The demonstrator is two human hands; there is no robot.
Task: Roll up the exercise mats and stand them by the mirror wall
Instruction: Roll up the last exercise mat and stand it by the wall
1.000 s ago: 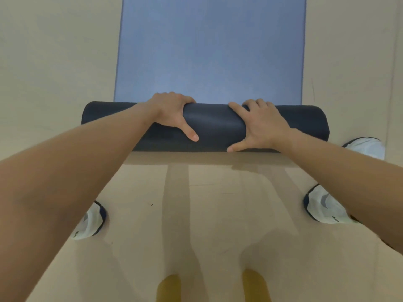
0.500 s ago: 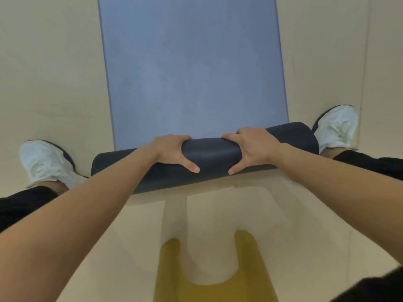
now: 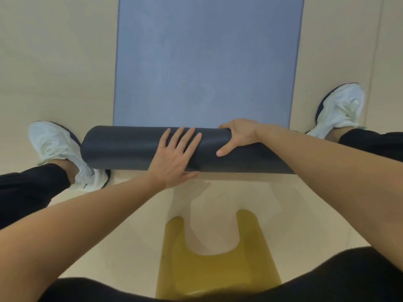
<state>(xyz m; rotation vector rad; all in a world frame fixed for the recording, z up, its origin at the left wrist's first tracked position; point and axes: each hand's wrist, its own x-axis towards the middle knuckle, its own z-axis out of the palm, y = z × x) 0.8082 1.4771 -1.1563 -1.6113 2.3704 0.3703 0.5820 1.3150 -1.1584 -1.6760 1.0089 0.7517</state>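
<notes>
Half-rolled blue mat (image 3: 207, 62) on the beige floor (image 3: 54, 62), its dark roll (image 3: 122, 147) crosswise under both hands, left hand (image 3: 174, 158) flat on it with fingers straight, right hand (image 3: 237, 136) just beside, curled over its top, white left shoe (image 3: 56, 149) and right shoe (image 3: 340, 110) flanking, yellow floor marking (image 3: 213, 269) nearer the body.

Forearms (image 3: 87, 214) bare to the elbow; black trousers (image 3: 32, 184); white trainers (image 3: 54, 144) with dark soles, small dark lettering.

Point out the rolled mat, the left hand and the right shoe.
rolled mat (image 3: 122, 147): head view, dark outer surface.
left hand (image 3: 174, 158): head view, back of hand.
right shoe (image 3: 342, 107): head view, white upper.
</notes>
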